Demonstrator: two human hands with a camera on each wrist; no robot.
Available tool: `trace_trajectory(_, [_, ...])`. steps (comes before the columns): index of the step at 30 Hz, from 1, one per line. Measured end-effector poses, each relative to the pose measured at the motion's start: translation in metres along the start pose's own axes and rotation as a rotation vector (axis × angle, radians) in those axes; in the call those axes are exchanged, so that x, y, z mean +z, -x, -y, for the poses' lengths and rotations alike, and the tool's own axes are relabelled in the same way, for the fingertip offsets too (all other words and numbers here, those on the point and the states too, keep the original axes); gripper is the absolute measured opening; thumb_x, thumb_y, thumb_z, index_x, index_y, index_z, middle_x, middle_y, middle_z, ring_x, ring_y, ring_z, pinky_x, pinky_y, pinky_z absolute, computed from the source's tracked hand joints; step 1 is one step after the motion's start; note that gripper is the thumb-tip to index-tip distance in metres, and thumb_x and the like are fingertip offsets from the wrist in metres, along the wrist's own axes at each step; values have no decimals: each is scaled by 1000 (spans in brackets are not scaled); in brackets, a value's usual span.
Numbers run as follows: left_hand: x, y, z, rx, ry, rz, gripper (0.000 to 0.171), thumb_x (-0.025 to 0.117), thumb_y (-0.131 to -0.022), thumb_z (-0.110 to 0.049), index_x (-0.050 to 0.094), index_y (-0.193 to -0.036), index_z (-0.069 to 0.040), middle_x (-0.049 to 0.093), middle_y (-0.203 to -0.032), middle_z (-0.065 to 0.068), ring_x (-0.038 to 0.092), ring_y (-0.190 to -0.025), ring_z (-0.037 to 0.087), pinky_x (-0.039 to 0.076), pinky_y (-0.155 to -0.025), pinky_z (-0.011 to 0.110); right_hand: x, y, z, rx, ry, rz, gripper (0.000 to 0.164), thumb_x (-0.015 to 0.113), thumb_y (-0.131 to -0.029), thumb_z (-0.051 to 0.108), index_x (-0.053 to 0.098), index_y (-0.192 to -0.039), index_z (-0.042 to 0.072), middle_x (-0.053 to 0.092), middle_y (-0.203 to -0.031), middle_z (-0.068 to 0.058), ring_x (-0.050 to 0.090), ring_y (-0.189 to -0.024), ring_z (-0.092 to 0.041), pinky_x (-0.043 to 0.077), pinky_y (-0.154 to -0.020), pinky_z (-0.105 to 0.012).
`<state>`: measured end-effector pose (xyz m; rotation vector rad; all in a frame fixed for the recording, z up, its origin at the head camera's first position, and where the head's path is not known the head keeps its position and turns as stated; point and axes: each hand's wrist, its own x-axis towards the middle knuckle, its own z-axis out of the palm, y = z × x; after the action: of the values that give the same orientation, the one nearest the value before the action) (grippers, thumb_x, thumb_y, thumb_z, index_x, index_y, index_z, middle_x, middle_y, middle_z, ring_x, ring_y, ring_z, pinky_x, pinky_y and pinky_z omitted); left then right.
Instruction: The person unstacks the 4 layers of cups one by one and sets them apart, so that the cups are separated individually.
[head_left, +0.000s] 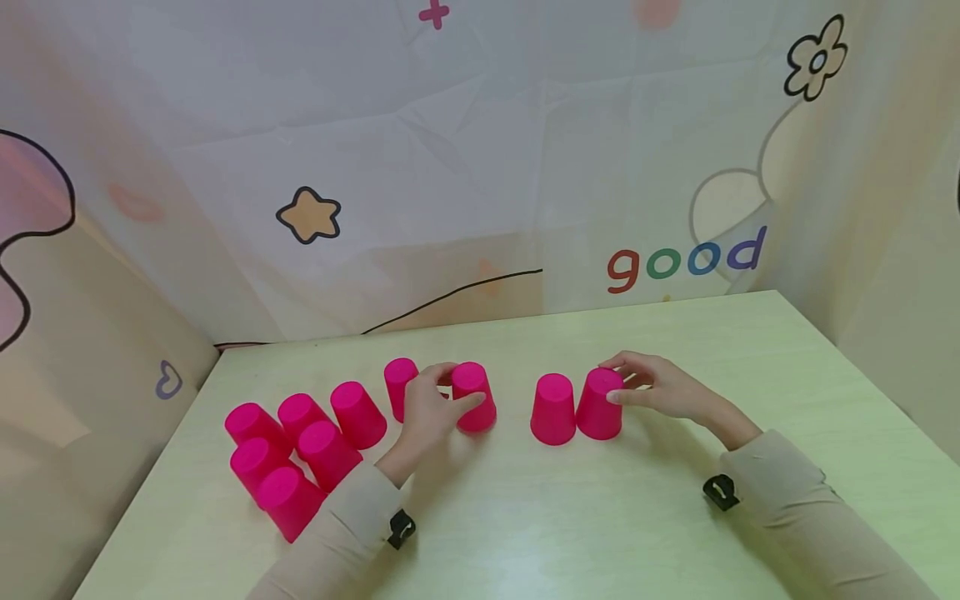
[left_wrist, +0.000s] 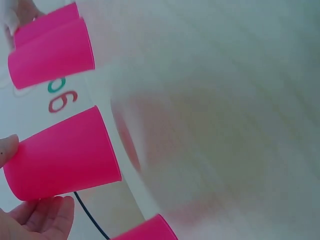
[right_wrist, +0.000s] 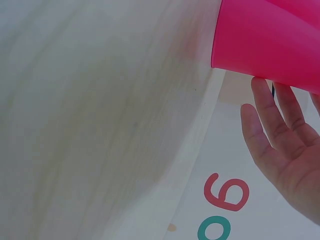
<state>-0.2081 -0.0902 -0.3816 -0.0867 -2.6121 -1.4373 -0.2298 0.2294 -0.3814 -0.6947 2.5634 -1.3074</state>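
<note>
My left hand point(head_left: 431, 408) pinches an upside-down pink cup point(head_left: 474, 400), thumb on the near side and fingers behind. In the left wrist view, that cup point(left_wrist: 65, 155) sits between thumb and fingertips, its rim close over the table. On the right, my right hand point(head_left: 660, 387) holds another upside-down pink cup point(head_left: 598, 408) between thumb and fingers. The right wrist view has fingertips touching the side of this cup point(right_wrist: 270, 42). Just left of it, at its side, stands a further pink cup point(head_left: 553, 410). Behind my left hand, one pink cup point(head_left: 401, 387) is partly hidden.
Several upside-down pink cups point(head_left: 358, 415) form a cluster at the left of the pale wooden table point(head_left: 525, 525). My left sleeve point(head_left: 352, 517) passes close by the nearest cup point(head_left: 291, 504). A printed curtain point(head_left: 480, 167) hangs behind the table's far edge.
</note>
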Motion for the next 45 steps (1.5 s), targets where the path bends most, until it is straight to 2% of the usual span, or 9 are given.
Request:
trace_trajectory(9, [-9, -7, 10, -94, -26, -63, 56, 78, -71, -19, 55, -120, -6, 58, -108, 10, 53, -101, 30, 52, -73, 38, 1, 0, -1, -1, 4, 1, 42, 66, -83, 17, 50, -118, 1, 55, -111, -15, 54, -101, -33, 51, -78, -40])
trace_trajectory(15, [-12, -10, 12, -97, -63, -78, 57, 77, -72, -16, 52, -121, -3, 57, -111, 13, 52, -103, 33, 52, -75, 41, 1, 0, 1, -3, 4, -2, 41, 66, -83, 17, 50, -118, 1, 55, -111, -15, 54, -100, -33, 51, -78, -40])
trace_trajectory(22, [-14, -9, 10, -106, -44, -80, 65, 74, -74, -13, 44, -130, 1, 51, -120, 16, 49, -108, 34, 51, -77, 43, 1, 1, 1, 2, -4, -3, 41, 66, -83, 17, 50, -118, 1, 55, -111, -15, 54, -101, -33, 51, -78, -39])
trace_trajectory(27, [-17, -4, 3, -67, -10, -96, 66, 74, -74, -14, 43, -130, -3, 49, -124, 14, 47, -111, 32, 51, -78, 43, 1, 2, 0, 11, 1, -6, 41, 66, -83, 18, 51, -117, 2, 55, -110, -15, 54, -100, -33, 51, -77, -37])
trace_trajectory(32, [-23, 2, -5, 26, 30, -144, 60, 74, -75, -14, 46, -127, -4, 50, -123, 13, 48, -108, 28, 49, -81, 42, 1, 1, 0, 6, 2, -10, 41, 67, -83, 19, 51, -117, 2, 55, -110, -14, 54, -100, -32, 51, -78, -37])
trace_trajectory(36, [-26, 7, -10, 100, 13, -170, 55, 74, -75, -13, 50, -123, -2, 53, -118, 12, 50, -105, 28, 49, -80, 42, 1, 1, -1, 8, 5, -9, 41, 67, -83, 19, 51, -117, 2, 55, -109, -14, 54, -100, -32, 51, -78, -37])
trace_trajectory(41, [-23, 11, -15, 160, -13, -153, 53, 74, -73, -12, 53, -120, -2, 55, -115, 13, 52, -102, 30, 50, -78, 42, 1, 1, -2, 5, 7, -8, 41, 66, -83, 19, 51, -117, 2, 55, -110, -14, 54, -100, -33, 51, -78, -37])
trace_trajectory(45, [-18, 13, -15, 167, -15, -119, 53, 75, -72, -14, 53, -120, -4, 55, -114, 13, 53, -100, 30, 51, -75, 42, 1, 0, -2, 3, 6, -7, 42, 67, -82, 19, 51, -117, 2, 55, -110, -15, 54, -100, -33, 51, -78, -37])
